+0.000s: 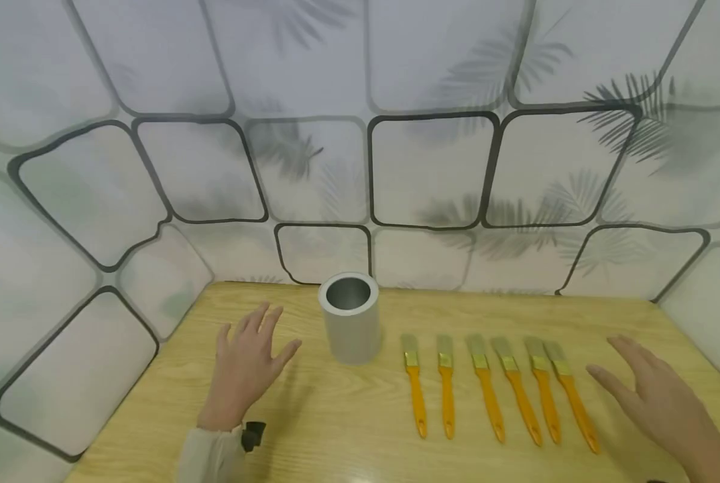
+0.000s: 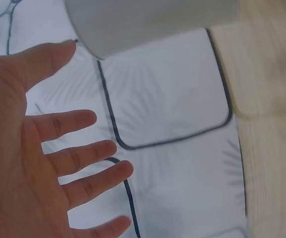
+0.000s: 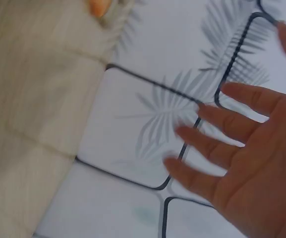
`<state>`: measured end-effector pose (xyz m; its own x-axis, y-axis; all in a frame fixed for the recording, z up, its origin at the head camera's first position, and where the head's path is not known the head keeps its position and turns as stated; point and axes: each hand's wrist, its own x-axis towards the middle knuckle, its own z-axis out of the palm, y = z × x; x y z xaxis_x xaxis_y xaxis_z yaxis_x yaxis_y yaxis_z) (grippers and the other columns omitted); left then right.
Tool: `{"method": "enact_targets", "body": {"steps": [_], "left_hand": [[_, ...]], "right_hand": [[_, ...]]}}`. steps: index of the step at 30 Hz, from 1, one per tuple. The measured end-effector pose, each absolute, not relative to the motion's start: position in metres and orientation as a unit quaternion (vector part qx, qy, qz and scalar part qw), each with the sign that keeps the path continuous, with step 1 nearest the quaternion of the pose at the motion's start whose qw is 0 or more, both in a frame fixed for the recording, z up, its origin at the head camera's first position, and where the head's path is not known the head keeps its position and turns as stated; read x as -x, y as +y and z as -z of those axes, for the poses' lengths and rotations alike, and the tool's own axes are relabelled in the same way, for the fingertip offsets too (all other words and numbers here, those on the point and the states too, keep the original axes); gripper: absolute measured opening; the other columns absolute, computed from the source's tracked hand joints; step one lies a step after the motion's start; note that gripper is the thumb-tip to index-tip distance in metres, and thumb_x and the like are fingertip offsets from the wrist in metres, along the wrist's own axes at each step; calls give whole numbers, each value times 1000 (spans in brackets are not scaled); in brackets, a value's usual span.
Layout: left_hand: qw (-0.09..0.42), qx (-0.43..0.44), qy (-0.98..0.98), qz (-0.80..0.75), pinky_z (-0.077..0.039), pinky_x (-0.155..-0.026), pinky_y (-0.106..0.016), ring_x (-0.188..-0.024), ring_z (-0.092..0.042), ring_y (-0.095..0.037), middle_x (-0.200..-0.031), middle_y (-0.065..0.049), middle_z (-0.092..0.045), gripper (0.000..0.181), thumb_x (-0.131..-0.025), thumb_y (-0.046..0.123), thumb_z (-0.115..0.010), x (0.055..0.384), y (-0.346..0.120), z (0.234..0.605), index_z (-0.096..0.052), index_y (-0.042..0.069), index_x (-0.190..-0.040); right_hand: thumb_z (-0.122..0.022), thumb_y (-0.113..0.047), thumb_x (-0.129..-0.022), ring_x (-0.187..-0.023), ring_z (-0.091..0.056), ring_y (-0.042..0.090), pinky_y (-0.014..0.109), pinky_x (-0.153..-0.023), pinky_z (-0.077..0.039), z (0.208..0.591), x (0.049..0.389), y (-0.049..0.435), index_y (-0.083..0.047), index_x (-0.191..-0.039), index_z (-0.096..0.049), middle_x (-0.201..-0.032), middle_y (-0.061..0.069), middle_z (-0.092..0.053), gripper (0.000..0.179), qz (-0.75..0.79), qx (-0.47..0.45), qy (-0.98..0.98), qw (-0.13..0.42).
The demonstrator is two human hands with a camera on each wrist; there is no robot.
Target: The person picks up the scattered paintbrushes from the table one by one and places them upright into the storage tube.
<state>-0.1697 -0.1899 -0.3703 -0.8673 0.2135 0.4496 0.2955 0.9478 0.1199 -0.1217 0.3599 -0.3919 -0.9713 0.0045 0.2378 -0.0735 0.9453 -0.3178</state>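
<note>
My left hand (image 1: 247,362) hovers over the left part of the table, fingers spread, holding nothing. Just right of it stands a grey-white open-topped cylinder (image 1: 354,335), upright, its dark inside showing. In the left wrist view the cylinder (image 2: 152,22) appears beyond the thumb. Several paintbrushes (image 1: 448,396) with orange handles and pale bristles lie in a row right of the cylinder, bristles toward the wall. The two rightmost brushes (image 1: 571,396) lie close together. Past them, my right hand (image 1: 662,396) is held in the air, its fingers extended and nothing in its grasp.
The wood-grain table (image 1: 348,436) ends at a wall (image 1: 432,168) with dark rounded outlines and leaf prints, which also closes in both sides. A dark wrist strap piece (image 1: 253,436) sits at the left sleeve (image 1: 210,456).
</note>
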Motion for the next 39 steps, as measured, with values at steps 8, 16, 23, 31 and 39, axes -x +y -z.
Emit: {"method": "enact_targets", "body": {"steps": [8,16,23,31,39], "left_hand": [[238,156,-946,158,-58,-69,-51,-98,-68,-39,-126,-21,-65,56,-88,31,-82,177,-176,370,-63,-1,-130],[147,125,-949,249,-57,-74,-51,-102,-67,-37,-133,-21,-61,59,-91,30,-79,183,-171,389,-58,1,-138],[83,108,-916,378,-52,-89,-58,-118,-60,-42,-143,-23,-53,64,-93,20,-77,193,-164,397,-49,-1,-146],[22,91,-851,517,-42,-102,-65,-134,-42,-50,-156,-28,-34,89,-84,6,-84,211,-152,405,-31,-5,-154],[-5,94,-813,575,-29,-111,-68,-142,-30,-51,-160,-29,-26,108,-78,1,-88,223,-140,413,-17,-1,-159]], "right_hand": [[-70,-18,-98,-72,-70,40,38,-50,-53,368,123,338,11,-112,-67,-92,23,-73,33,-212,-39,-955,203],[-70,-19,-98,-74,-69,35,26,-49,-48,363,124,331,9,-113,-68,-95,20,-73,32,-227,-38,-956,182],[-70,-21,-98,-68,-64,9,22,-50,-46,363,123,330,6,-112,-70,-95,17,-74,30,-232,-40,-956,178],[-70,-22,-99,-68,-60,0,23,-51,-46,363,124,329,3,-111,-71,-95,15,-75,29,-237,-36,-956,169],[-72,-19,-97,-69,-54,-11,23,-52,-46,364,124,325,3,-109,-72,-90,12,-75,25,-251,-49,-949,185]]}}
